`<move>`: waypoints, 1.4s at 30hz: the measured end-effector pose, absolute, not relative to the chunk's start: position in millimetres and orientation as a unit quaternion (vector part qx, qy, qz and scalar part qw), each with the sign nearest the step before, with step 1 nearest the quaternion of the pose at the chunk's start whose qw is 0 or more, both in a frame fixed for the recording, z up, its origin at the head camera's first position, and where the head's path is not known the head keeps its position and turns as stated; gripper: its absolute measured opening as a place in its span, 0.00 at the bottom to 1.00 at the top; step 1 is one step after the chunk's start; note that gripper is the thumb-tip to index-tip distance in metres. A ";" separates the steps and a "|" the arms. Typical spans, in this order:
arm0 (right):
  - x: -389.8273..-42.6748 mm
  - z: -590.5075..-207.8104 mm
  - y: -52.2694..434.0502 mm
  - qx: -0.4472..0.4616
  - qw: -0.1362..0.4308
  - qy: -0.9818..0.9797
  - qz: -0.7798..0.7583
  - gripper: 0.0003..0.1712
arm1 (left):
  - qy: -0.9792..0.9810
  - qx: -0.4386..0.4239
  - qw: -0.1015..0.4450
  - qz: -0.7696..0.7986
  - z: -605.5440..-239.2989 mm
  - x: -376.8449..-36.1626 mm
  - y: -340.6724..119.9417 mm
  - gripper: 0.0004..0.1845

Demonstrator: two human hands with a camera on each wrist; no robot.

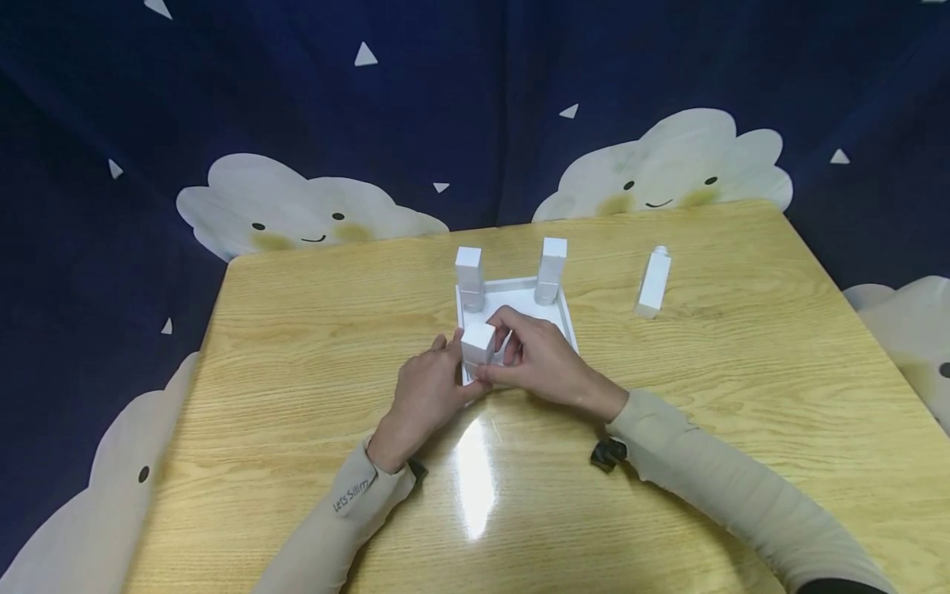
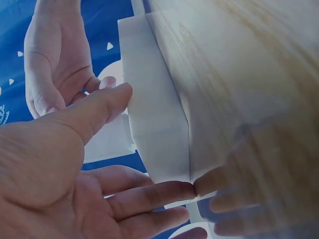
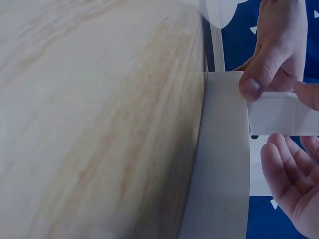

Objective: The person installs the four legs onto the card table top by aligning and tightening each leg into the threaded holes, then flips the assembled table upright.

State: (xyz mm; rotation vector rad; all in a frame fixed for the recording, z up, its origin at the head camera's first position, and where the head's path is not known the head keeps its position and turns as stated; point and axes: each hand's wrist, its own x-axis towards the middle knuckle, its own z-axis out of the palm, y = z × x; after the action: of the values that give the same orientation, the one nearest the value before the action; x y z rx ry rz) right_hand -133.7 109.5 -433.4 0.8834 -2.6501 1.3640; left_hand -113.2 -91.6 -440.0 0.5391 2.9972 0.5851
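Hands meet at the near left corner of a shallow white tray that lies on a pale wooden desk. Between them stands a white block, upright at that corner of the tray. The left hand comes in from the near left with its thumb and fingers lying against the block's left side and the tray's edge; the left wrist view shows the thumb pressed to the white wall and the fingers stretched along its lower edge, fairly straight rather than wrapped round. The right hand reaches over from the right with curled fingers closed about the block's far and right sides, pinching it; in the right wrist view a fingertip of the other hand presses the tray's corner just beside the block.

Two more white blocks stand upright in the tray's far corners, one at the far left and one at the far right. A small white bottle stands alone on the desk, well apart to the right of the tray. Behind the desk hangs a dark blue cloth printed with smiling clouds and small triangles. Both forearms wear beige sleeves.
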 end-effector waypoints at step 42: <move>-132.0 -435.7 110.3 0.293 0.020 -0.842 0.453 0.20 | 0.964 0.181 -0.003 0.194 -442.9 -112.6 -91.9 0.49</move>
State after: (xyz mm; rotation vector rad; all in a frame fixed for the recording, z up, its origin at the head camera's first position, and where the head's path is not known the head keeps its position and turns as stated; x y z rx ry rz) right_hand -132.0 110.3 -435.7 0.9083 -2.6105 1.4064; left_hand -112.6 -91.9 -442.9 0.5707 3.0350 0.6094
